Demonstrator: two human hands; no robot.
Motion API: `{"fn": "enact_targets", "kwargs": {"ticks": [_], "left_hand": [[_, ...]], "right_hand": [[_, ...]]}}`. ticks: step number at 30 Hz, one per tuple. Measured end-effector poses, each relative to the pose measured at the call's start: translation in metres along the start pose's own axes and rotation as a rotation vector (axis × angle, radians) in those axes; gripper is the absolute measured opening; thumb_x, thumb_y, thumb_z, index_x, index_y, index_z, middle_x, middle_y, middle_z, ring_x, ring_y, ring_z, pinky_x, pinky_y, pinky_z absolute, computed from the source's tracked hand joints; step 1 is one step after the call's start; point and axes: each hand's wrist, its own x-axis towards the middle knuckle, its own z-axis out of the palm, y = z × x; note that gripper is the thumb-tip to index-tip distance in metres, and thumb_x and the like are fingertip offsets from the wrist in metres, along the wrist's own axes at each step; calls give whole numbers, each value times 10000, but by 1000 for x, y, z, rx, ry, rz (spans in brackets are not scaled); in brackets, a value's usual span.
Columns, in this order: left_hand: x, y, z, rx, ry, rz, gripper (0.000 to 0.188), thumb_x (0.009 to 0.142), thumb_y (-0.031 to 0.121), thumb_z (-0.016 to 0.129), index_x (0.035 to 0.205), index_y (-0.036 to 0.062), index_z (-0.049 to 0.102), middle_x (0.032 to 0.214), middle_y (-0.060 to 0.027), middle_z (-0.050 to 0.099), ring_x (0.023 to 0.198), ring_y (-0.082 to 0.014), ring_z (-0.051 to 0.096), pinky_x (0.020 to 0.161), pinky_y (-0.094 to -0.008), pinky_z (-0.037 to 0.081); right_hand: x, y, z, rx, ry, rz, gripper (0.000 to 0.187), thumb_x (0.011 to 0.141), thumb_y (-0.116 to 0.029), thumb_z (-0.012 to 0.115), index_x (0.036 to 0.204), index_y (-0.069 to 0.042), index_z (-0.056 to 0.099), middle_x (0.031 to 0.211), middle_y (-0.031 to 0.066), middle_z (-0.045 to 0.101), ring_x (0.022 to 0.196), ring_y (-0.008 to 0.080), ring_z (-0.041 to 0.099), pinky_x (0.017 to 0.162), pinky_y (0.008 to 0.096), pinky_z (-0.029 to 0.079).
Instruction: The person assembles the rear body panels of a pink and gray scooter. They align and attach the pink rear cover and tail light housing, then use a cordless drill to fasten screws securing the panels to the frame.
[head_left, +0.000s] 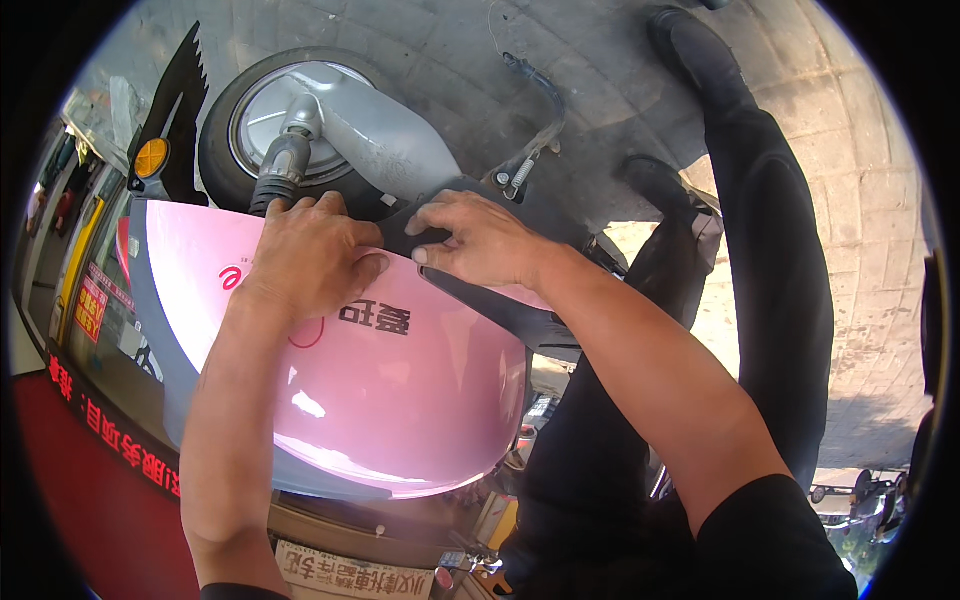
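Observation:
A glossy pink scooter body panel [400,400] with dark and red markings fills the middle of the view. My left hand [315,250] lies over its lower edge, with the fingers curled round that edge beside the shock absorber [285,165] and the thumb on the pink face. Just to the right, my right hand [475,235] grips the black plastic trim [500,310] along the same edge, its fingers bent and thumb opposite. The hands are close together but apart. What the left fingertips touch beneath the edge is hidden.
Beyond the hands are the rear tyre [215,160], a silver swingarm [390,135] and a stand spring [522,178]. At left, a black mudguard [180,125] carries an orange reflector [151,157]. Dark-trousered legs [765,240] stand on the paving at right; a red shop sign [90,500] is lower left.

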Motion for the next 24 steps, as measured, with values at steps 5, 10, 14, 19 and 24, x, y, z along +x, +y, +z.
{"fn": "enact_targets", "kwargs": {"ticks": [5, 10, 14, 19, 24], "left_hand": [[-4, -7, -1, 29, 57, 47, 242, 878, 231, 586, 994, 104, 757, 1071, -134, 663, 1082, -303, 608, 1045, -497, 398], [-25, -25, 2, -147, 184, 176, 263, 828, 163, 578, 1014, 25, 704, 1137, -173, 673, 1132, -355, 602, 1107, -467, 385], [-66, -144, -18, -107, 680, -157, 429, 923, 265, 627, 1269, 11, 613, 1254, -195, 629, 1179, -366, 600, 1023, -448, 468], [-70, -311, -3, -459, 448, -548, 924, 829, 729, 552, 1458, 53, 500, 1447, -242, 518, 1357, -364, 493, 1109, -450, 402], [-64, -356, 38, -474, 546, -611, 1005, 803, 773, 553, 1520, 82, 415, 1500, -248, 453, 1394, -382, 447, 1159, -474, 349]], "right_hand": [[61, -51, 11, 240, -69, 181, 554, 1003, -464, 476, 1208, 21, 650, 1193, 248, 651, 1165, 395, 598, 1004, 435, 456], [67, -58, 25, 330, -58, 226, 572, 1035, -482, 409, 1136, 24, 654, 1182, 254, 650, 1160, 401, 594, 997, 449, 450], [66, -60, 26, 71, -139, 145, 525, 1038, -472, 415, 1117, -20, 669, 1163, 210, 666, 1159, 383, 598, 992, 448, 454], [73, -68, 24, -80, -210, 102, 477, 1037, -453, 441, 1065, -41, 680, 1123, 181, 683, 1144, 363, 607, 975, 458, 462], [71, -61, 26, -118, -127, -56, 413, 1028, -403, 478, 972, -32, 651, 926, 200, 662, 952, 394, 623, 855, 479, 475]]}}
